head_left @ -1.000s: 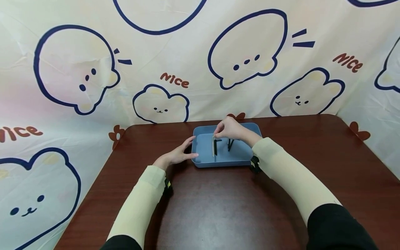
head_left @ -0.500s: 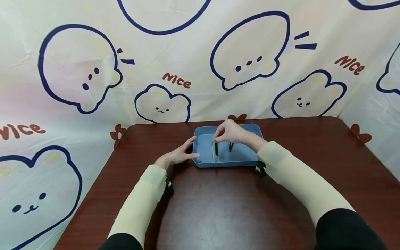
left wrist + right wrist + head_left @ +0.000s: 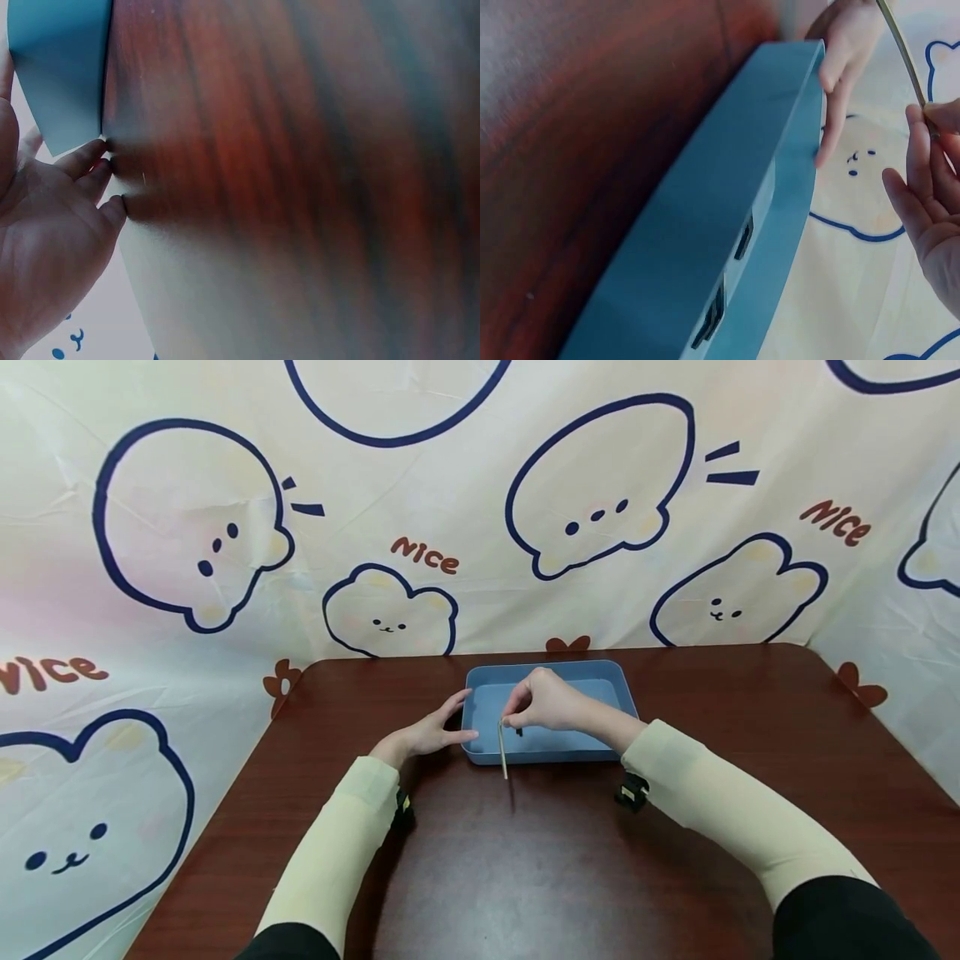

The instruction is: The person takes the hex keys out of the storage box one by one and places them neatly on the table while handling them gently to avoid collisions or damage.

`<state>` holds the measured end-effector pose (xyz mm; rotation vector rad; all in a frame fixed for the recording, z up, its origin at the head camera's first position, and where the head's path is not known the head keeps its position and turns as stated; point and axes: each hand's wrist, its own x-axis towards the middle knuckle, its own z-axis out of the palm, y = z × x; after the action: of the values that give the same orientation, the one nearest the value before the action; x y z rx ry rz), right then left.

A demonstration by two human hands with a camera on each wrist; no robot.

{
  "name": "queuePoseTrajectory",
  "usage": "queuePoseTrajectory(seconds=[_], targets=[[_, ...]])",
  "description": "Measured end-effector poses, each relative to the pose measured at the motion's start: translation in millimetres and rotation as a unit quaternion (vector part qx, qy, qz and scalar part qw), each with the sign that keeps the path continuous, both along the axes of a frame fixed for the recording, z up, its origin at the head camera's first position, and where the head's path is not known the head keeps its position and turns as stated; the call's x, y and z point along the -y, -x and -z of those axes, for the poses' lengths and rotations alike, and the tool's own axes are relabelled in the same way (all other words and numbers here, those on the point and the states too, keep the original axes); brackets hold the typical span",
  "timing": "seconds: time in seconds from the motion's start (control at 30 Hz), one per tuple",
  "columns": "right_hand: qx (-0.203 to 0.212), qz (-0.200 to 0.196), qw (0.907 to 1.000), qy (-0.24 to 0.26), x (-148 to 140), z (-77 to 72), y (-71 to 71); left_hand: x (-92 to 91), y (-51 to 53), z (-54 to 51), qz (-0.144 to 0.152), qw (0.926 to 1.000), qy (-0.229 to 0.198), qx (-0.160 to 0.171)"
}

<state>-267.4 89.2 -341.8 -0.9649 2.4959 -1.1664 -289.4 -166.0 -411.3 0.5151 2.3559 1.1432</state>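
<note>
**A thin rod (image 3: 502,750) hangs from a pinch at the near side of a blue tray (image 3: 485,702)**

Closest to the person, two pale sleeves (image 3: 322,847) reach over the dark wooden table (image 3: 480,877). Beyond the wrists, the rod's lower tip shows below the tray's near wall, a faint shadow lying on the wood near it, so I take it to be off the table.

The right hand (image 3: 547,700) pinches the rod's upper end between thumb and fingertips, probably so that its length hangs clear of the rim; the fingers hide whether that end is bent. The rod sits at this hand's left side, between the two hands, nearer the right.

The left hand (image 3: 426,733) is well apart from the right, thumb and fingers spread straight and touching the tray's left end without wrapping round it. I judge this keeps the tray from sliding.

On the tray floor, mostly behind the right hand, lie dark bent pieces (image 3: 711,311), plainer in the right wrist view. Past the table's far edge hangs a pale cloth (image 3: 420,485) printed with blue outlines.
</note>
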Motion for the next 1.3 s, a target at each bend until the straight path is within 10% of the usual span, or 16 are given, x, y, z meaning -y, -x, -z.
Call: queuePoseTrajectory(seconds=[1.3], targets=[[-0.009, -0.016, 0.9998, 0.004, 11, 51.3, -45.6, -0.2, -0.1, 0.7, -0.006, 1.0000, -0.007, 0.004]])
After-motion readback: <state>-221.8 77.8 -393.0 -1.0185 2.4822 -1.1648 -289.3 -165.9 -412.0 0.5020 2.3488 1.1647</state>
